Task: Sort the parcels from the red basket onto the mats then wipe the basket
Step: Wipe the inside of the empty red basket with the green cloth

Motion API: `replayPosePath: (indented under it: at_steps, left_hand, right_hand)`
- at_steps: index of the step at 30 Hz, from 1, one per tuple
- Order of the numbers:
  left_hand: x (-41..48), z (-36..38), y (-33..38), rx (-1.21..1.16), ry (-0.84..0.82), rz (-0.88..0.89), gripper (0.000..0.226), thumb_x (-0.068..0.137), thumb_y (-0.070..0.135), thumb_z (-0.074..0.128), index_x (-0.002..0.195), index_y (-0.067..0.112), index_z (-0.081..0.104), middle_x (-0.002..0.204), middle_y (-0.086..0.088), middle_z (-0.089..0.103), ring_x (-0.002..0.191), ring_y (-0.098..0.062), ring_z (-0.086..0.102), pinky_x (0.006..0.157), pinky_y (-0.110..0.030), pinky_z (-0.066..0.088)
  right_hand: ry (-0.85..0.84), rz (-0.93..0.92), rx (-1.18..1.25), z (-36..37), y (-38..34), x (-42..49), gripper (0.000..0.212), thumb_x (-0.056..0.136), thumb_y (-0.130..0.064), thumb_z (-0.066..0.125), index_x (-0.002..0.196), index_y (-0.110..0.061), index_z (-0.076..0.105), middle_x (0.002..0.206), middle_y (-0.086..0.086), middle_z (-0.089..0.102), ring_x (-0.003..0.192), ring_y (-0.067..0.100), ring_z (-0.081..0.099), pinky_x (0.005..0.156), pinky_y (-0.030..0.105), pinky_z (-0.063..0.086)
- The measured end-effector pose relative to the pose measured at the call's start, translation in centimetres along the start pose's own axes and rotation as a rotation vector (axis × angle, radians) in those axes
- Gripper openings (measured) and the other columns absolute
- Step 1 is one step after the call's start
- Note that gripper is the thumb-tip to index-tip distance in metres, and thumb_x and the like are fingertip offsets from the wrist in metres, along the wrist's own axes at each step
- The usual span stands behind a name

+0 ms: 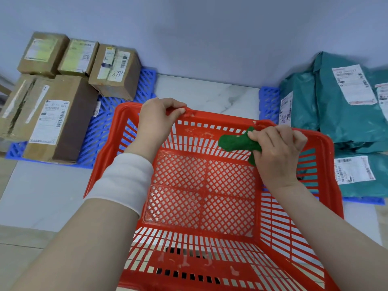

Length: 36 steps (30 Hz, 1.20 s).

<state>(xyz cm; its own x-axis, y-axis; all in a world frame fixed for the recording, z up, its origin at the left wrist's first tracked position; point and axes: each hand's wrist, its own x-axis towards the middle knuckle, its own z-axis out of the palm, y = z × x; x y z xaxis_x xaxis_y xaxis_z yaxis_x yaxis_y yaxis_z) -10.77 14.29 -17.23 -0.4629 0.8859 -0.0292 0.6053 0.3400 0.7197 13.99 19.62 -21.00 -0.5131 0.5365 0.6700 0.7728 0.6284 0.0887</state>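
Nearest the camera, two forearms reach forward over the red basket [222, 118], the left one in a beige sleeve with a white cuff [126, 181]. The basket sits on a pale marbled surface [210, 93] (floor or worktop, I cannot tell which), and its slotted near wall fills the bottom of the view. Its lattice bottom is in full view, with pale scuffs on the plastic.

Farther in, the right grip [277, 152] is curled round a bunched green cloth [235, 141]. It holds the cloth against the inside of the far wall, close to the far right corner and just under the rim. The left grip [157, 120] holds the far rim near its left corner, fingers hooked over the top edge and thumb along it.

Beyond the basket on the left lies a blue slatted mat [100, 127] carrying brown cardboard boxes. A large box [52, 120] with a white label lies nearest. Three smaller boxes [78, 57] stand in a row behind it, and the rightmost has handwritten digits on its label.

On the right, a second blue mat [269, 103] carries a heap of teal mailer bags [336, 114] with white shipping labels. The bags overlap one another and lie just beside the basket's right wall.

Behind everything stands a plain grey-blue wall [199, 34].
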Motion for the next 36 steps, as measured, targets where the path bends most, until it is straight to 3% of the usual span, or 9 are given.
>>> replayPosePath:
  at_steps: [2, 5, 10, 15, 20, 22, 26, 30, 36]
  left_hand:
    - [0.0, 0.0, 0.0, -0.005, 0.006, -0.001, 0.023, 0.089, 0.021, 0.059, 0.108, 0.014, 0.069, 0.106, -0.001, 0.070, 0.093, -0.004, 0.055, 0.093, -0.022, 0.042]
    - [0.0, 0.0, 0.0, -0.006, 0.008, -0.004, 0.022, 0.089, 0.021, 0.059, 0.108, 0.014, 0.069, 0.106, -0.001, 0.070, 0.092, -0.004, 0.054, 0.093, -0.021, 0.042]
    - [0.0, 0.1, -0.2, 0.013, 0.008, 0.002, 0.023, 0.089, 0.022, 0.059, 0.109, 0.015, 0.069, 0.107, 0.000, 0.069, 0.092, -0.003, 0.053, 0.091, -0.019, 0.040]
    - [0.0, 0.0, -0.1, 0.028, 0.007, 0.000, 0.024, 0.089, 0.023, 0.059, 0.110, 0.015, 0.068, 0.106, 0.000, 0.069, 0.093, -0.005, 0.054, 0.092, -0.022, 0.042]
    - [0.1, 0.0, 0.0, 0.027, -0.009, -0.009, 0.025, 0.089, 0.023, 0.058, 0.111, 0.015, 0.068, 0.108, -0.001, 0.068, 0.094, -0.005, 0.054, 0.092, -0.022, 0.041]
    - [0.0, 0.0, 0.0, 0.031, -0.012, -0.008, 0.025, 0.089, 0.024, 0.058, 0.110, 0.015, 0.068, 0.108, -0.001, 0.069, 0.096, -0.006, 0.055, 0.092, -0.022, 0.041]
    - [0.0, 0.0, 0.0, 0.031, -0.011, -0.014, 0.025, 0.089, 0.024, 0.058, 0.111, 0.015, 0.068, 0.108, 0.000, 0.068, 0.093, -0.003, 0.052, 0.091, -0.021, 0.041]
    - [0.0, 0.0, -0.1, 0.016, -0.018, -0.021, 0.025, 0.090, 0.024, 0.058, 0.111, 0.016, 0.067, 0.109, 0.000, 0.068, 0.097, -0.008, 0.056, 0.098, -0.030, 0.045]
    - [0.1, 0.1, -0.3, 0.003, -0.025, -0.036, 0.025, 0.089, 0.025, 0.058, 0.111, 0.017, 0.068, 0.108, 0.000, 0.068, 0.103, -0.015, 0.059, 0.098, -0.037, 0.046]
  right_hand:
    - [-0.014, 0.021, 0.047, -1.1, 0.2, -0.7, 0.012, 0.084, -0.006, 0.062, 0.082, -0.015, 0.070, 0.076, -0.003, 0.069, 0.084, 0.016, 0.045, 0.076, 0.034, 0.026]
    - [0.005, 0.070, 0.063, -2.0, 0.3, -0.5, 0.017, 0.080, -0.003, 0.065, 0.091, -0.014, 0.072, 0.089, -0.004, 0.072, 0.087, 0.016, 0.047, 0.077, 0.034, 0.027]
    - [-0.019, 0.056, -0.095, 0.0, 0.0, 2.5, 0.014, 0.081, -0.022, 0.069, 0.094, -0.018, 0.072, 0.094, -0.007, 0.070, 0.095, 0.017, 0.041, 0.080, 0.033, 0.024]
    - [-0.262, 0.033, -0.238, 0.9, -0.2, 1.9, 0.045, 0.061, -0.033, 0.081, 0.100, -0.015, 0.068, 0.105, 0.006, 0.055, 0.104, 0.025, 0.033, 0.084, 0.036, 0.022]
    - [-0.178, 0.092, -0.373, 1.1, -1.0, 2.8, 0.015, 0.069, -0.024, 0.079, 0.074, -0.017, 0.066, 0.083, 0.002, 0.060, 0.096, 0.021, 0.035, 0.080, 0.032, 0.023]
    - [-0.139, 0.119, -0.387, 1.2, -1.1, 2.7, 0.017, 0.074, -0.022, 0.076, 0.068, -0.015, 0.062, 0.077, 0.001, 0.058, 0.092, 0.020, 0.035, 0.077, 0.032, 0.023]
    - [-0.107, 0.157, -0.331, 0.9, -1.2, 2.3, 0.019, 0.077, -0.020, 0.072, 0.066, -0.011, 0.060, 0.075, 0.003, 0.057, 0.089, 0.020, 0.034, 0.074, 0.032, 0.022]
    - [-0.104, 0.179, -0.286, 0.3, -1.2, 2.0, 0.020, 0.080, -0.022, 0.069, 0.067, -0.009, 0.062, 0.076, 0.004, 0.058, 0.090, 0.020, 0.034, 0.074, 0.032, 0.021]
    - [-0.338, 0.314, 0.066, -2.1, 0.7, -2.7, 0.010, 0.072, -0.004, 0.074, 0.080, -0.001, 0.069, 0.085, 0.014, 0.056, 0.085, 0.023, 0.037, 0.071, 0.027, 0.028]
